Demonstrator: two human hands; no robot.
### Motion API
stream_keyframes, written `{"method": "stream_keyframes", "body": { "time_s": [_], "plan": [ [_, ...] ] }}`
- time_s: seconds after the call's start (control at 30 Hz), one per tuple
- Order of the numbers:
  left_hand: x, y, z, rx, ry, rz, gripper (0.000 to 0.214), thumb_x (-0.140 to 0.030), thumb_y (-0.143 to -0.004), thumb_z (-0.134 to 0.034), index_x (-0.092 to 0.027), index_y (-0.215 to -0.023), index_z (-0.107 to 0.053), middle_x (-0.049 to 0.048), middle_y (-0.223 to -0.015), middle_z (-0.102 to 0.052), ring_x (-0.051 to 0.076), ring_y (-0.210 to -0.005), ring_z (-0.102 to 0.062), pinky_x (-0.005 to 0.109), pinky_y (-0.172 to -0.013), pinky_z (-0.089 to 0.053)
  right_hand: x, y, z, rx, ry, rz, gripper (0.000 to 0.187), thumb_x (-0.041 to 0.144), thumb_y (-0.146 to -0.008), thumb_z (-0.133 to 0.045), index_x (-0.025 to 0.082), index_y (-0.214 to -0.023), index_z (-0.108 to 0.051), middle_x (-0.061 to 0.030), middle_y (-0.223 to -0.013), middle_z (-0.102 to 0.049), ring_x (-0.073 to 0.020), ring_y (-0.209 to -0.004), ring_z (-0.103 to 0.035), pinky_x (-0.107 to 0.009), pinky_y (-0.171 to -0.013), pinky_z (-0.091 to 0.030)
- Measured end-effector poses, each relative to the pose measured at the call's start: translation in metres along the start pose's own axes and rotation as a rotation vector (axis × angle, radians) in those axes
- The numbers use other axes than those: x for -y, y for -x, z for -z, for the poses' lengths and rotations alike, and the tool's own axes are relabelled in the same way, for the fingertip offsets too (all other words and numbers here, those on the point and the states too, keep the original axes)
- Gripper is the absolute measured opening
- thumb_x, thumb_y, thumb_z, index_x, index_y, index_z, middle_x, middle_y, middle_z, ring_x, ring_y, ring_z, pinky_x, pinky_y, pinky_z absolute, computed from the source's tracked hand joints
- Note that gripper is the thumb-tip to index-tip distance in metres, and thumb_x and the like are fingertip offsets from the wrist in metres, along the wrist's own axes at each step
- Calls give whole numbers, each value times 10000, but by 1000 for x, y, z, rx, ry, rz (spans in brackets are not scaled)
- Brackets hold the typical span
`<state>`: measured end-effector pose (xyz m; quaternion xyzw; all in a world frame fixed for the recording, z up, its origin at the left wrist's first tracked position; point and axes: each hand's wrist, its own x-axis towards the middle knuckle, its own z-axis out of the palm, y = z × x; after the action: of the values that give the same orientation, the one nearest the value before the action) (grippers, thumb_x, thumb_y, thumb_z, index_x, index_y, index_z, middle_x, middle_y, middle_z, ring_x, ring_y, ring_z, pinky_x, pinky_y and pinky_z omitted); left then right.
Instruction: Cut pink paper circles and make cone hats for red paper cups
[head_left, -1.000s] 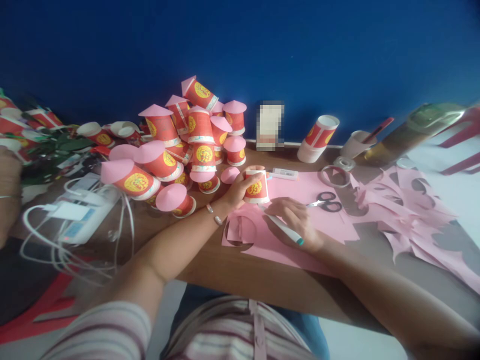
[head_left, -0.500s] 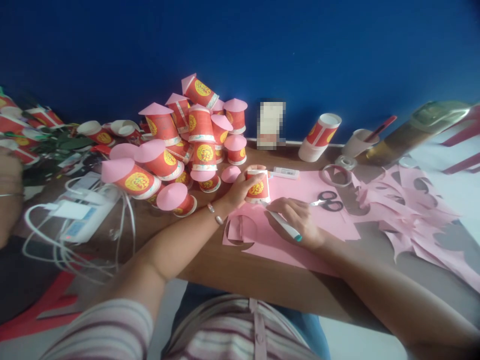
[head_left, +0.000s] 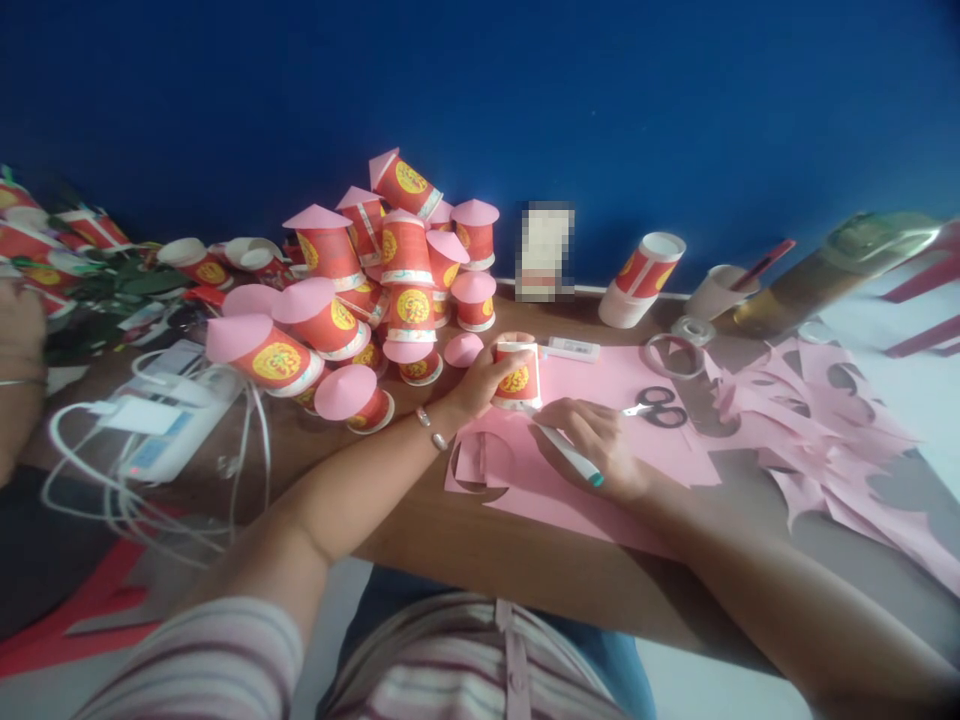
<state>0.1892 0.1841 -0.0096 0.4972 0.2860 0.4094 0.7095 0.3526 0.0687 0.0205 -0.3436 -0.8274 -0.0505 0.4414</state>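
My left hand [head_left: 480,378] is closed round a red paper cup [head_left: 517,382] with a yellow emblem and a white band along its lower edge. My right hand [head_left: 592,440] grips a white marker [head_left: 564,452] with a green end; its tip is at the cup's lower white band. Whether the tip touches the cup I cannot tell. Both hands are over pink paper sheets [head_left: 600,515] on the table. Just right of my right hand lie scissors [head_left: 660,407] with black handles. A glue stick [head_left: 574,348] rests behind the cup.
Red cups with pink cone tops [head_left: 412,250] are piled at left centre. A white power strip [head_left: 169,430] with cables lies left. Pink paper scraps [head_left: 825,430], tape rolls [head_left: 675,353], stacked cups [head_left: 643,278] and a bottle [head_left: 817,265] are right. Another person's hand [head_left: 19,350] shows at far left.
The view has shifted very slightly. Both hands keep their hold on the cup and marker, in nearly the same place.
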Motion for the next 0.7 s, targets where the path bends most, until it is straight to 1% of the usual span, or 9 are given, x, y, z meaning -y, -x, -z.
{"method": "stream_keyframes", "body": {
  "time_s": [0.27,0.4,0.53,0.7],
  "plan": [
    [-2,1,-2,-10,14,8,503,-465,-792,-810,-193,-1166,-612,56,-1055,-687,205,-929,-648,354,-837,-483,-2,2,-2,1,-16,10,164,73,-936,-626,173,-1063,-604,-51,-847,-713,-159,-683,-670,-288,-611,-529],
    [-3,1,-2,-13,17,18,521,-475,-786,-808,-195,-1186,-625,60,-1031,-689,220,-937,-652,365,-845,-486,-3,3,-2,-7,-13,6,155,83,-939,-632,177,-1059,-603,-46,-832,-710,-156,-662,-659,-286,-589,-517],
    [-7,3,-5,-2,26,47,578,-495,-767,-812,-194,-1223,-622,68,-1012,-692,219,-903,-650,367,-820,-490,-4,4,-3,3,-5,-1,154,101,-951,-624,191,-1074,-602,-43,-836,-711,-155,-657,-653,-287,-581,-513],
    [-10,5,-8,-17,32,45,586,-477,-763,-819,-192,-1236,-625,64,-1001,-689,216,-915,-645,364,-834,-489,-3,2,-4,-8,-8,4,150,78,-937,-637,177,-1043,-600,-45,-815,-704,-156,-644,-650,-286,-576,-510]
  ]
}}
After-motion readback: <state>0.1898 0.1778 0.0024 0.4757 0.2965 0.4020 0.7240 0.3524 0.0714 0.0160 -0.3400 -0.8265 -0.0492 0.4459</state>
